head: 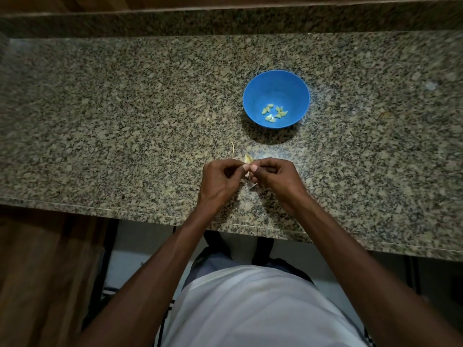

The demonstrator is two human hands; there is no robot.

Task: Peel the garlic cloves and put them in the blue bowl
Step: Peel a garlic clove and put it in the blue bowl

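A speckled, polished granite counter (pixel 125 116) carries a round blue bowl (pixel 253 96) of smooth, matt plastic; thin papery garlic skin (pixel 248 159) lies by the grip.

no text, label, brand, number or sign can be read anywhere in this view.

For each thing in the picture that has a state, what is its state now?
blue bowl: upright, on the counter, several peeled cloves inside.
peeled cloves: loose at the bowl's bottom.
garlic clove: pinched between both hands, skin partly on.
left hand: pinches the clove.
right hand: pinches the clove.
skin strip: lies on the counter.
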